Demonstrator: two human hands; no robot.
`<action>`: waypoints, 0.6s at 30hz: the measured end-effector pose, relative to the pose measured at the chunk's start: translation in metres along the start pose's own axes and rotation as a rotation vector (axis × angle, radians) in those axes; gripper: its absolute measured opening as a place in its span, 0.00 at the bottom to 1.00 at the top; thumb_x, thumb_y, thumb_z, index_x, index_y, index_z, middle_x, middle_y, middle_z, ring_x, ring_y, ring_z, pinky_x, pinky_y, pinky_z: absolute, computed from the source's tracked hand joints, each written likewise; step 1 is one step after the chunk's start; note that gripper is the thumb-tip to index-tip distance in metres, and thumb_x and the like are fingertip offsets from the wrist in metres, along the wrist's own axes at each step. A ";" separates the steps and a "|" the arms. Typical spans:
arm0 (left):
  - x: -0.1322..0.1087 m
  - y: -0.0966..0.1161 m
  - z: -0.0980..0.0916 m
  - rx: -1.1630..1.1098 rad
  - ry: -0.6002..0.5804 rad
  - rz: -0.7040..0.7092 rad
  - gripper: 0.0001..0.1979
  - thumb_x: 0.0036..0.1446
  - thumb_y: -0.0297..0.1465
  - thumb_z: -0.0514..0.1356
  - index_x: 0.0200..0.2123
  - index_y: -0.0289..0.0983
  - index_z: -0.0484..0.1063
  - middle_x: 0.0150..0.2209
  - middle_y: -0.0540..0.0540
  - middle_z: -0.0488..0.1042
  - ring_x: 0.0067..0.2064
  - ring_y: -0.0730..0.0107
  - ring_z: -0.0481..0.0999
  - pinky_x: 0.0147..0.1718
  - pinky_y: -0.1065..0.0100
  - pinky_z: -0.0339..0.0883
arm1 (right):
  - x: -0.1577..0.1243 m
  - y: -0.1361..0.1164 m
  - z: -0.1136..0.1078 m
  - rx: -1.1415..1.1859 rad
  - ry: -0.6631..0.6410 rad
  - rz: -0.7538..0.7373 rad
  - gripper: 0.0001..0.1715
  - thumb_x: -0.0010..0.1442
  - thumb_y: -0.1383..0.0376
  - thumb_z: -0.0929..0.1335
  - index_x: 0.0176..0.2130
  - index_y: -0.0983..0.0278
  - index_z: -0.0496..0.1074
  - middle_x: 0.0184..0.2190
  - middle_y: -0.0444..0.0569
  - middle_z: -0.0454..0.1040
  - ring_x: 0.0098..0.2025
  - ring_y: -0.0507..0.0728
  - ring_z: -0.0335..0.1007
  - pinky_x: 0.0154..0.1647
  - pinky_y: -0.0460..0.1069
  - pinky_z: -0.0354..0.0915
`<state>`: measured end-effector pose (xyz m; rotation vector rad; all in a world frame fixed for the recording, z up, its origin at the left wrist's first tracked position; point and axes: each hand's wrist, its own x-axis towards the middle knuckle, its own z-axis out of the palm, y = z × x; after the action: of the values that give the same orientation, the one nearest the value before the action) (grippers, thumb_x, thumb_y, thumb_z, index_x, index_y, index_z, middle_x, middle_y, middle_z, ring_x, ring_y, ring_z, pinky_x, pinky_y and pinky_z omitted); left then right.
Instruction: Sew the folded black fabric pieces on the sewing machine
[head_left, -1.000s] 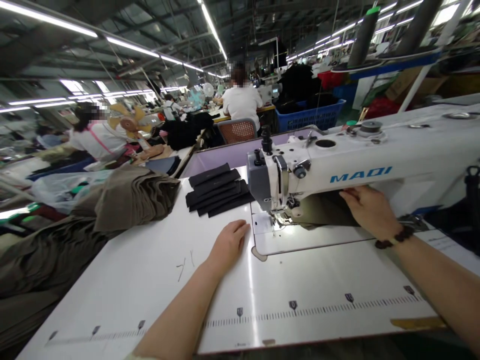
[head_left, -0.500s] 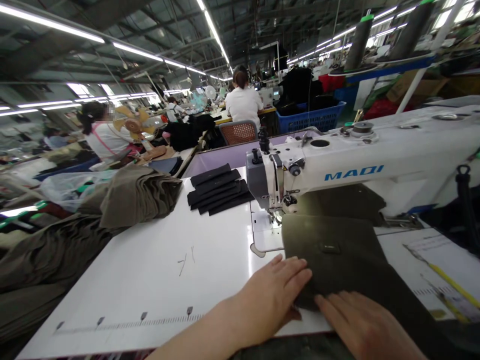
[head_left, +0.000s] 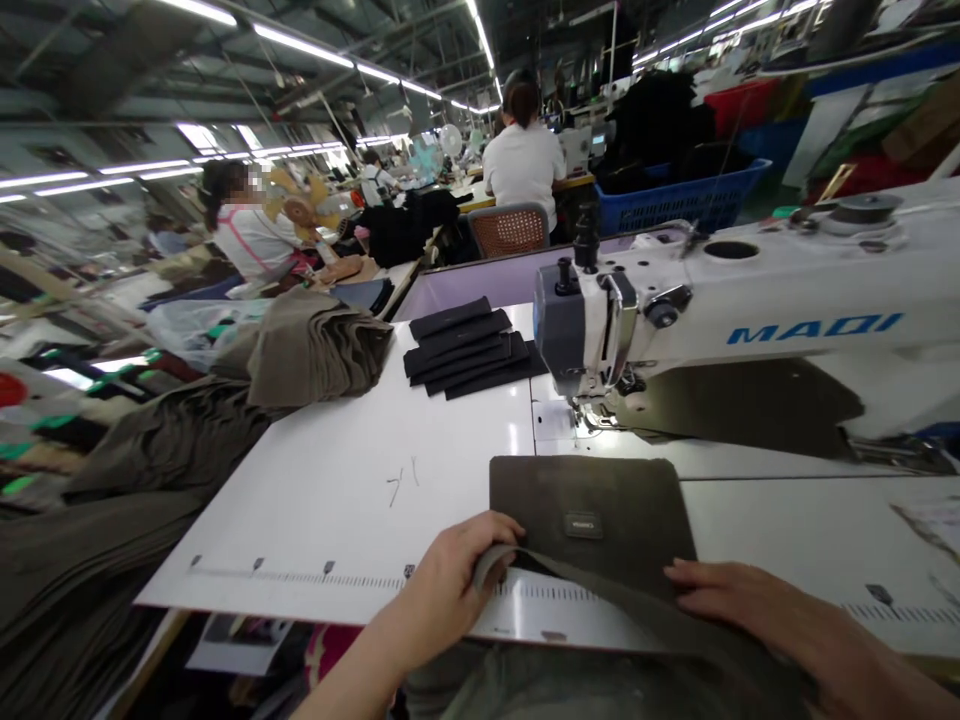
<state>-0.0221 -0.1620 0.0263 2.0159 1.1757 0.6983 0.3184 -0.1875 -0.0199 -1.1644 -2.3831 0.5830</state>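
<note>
A: What kind of room is this?
B: A big sewing hall; long fluorescent tube lights [head_left: 307, 47] run in rows under a dark ceiling of beams and ducts.
A: And the furniture?
B: A white table [head_left: 330, 500] in front carries a white sewing machine [head_left: 750, 300]; further tables stretch away behind it, with people seated at them; one sits on a chair with an orange mesh back [head_left: 510, 228].
A: Anything else?
B: A blue plastic basket [head_left: 675, 205] heaped with dark cloth stands to the right; a yellow fan [head_left: 304, 205] and a small white fan [head_left: 450, 140] show further off.
</note>
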 end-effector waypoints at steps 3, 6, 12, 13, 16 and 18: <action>0.005 -0.002 -0.001 -0.043 -0.025 -0.020 0.11 0.54 0.24 0.55 0.41 0.38 0.68 0.46 0.45 0.73 0.46 0.65 0.73 0.46 0.65 0.65 | 0.029 -0.005 0.002 0.095 0.155 0.168 0.14 0.60 0.60 0.60 0.40 0.55 0.74 0.41 0.44 0.76 0.40 0.55 0.74 0.39 0.47 0.71; 0.018 -0.002 -0.003 -0.071 -0.048 -0.117 0.22 0.48 0.25 0.62 0.48 0.38 0.66 0.47 0.46 0.73 0.47 0.62 0.72 0.47 0.64 0.65 | 0.055 -0.011 0.001 0.148 0.243 0.317 0.14 0.59 0.55 0.61 0.32 0.58 0.72 0.26 0.43 0.75 0.27 0.54 0.73 0.25 0.45 0.69; 0.043 -0.013 0.008 0.012 0.156 -0.221 0.09 0.51 0.20 0.53 0.30 0.37 0.70 0.30 0.51 0.75 0.33 0.70 0.74 0.34 0.70 0.67 | 0.063 -0.011 0.008 0.119 0.360 0.531 0.16 0.54 0.49 0.63 0.31 0.58 0.66 0.15 0.40 0.69 0.17 0.56 0.68 0.15 0.46 0.62; 0.044 -0.015 0.011 0.053 0.184 -0.245 0.08 0.51 0.20 0.54 0.28 0.37 0.69 0.28 0.51 0.74 0.31 0.70 0.74 0.32 0.70 0.67 | 0.061 -0.012 0.010 0.113 0.387 0.549 0.17 0.53 0.49 0.64 0.35 0.59 0.66 0.17 0.41 0.70 0.19 0.57 0.70 0.16 0.47 0.64; 0.043 -0.022 0.017 0.140 0.213 -0.233 0.10 0.52 0.21 0.55 0.38 0.38 0.69 0.30 0.51 0.75 0.31 0.69 0.75 0.33 0.68 0.70 | 0.057 -0.013 0.015 0.124 0.434 0.600 0.33 0.55 0.49 0.64 0.54 0.62 0.59 0.25 0.45 0.76 0.25 0.58 0.73 0.22 0.47 0.67; 0.037 -0.025 0.019 0.177 0.231 -0.165 0.21 0.54 0.23 0.55 0.52 0.38 0.61 0.35 0.48 0.75 0.34 0.67 0.76 0.35 0.66 0.71 | 0.055 -0.013 0.017 0.107 0.428 0.584 0.37 0.56 0.49 0.64 0.59 0.62 0.55 0.28 0.46 0.76 0.26 0.57 0.74 0.23 0.47 0.68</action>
<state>-0.0048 -0.1261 -0.0008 1.9904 1.5675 0.7824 0.2700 -0.1534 -0.0170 -1.7422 -1.6304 0.5552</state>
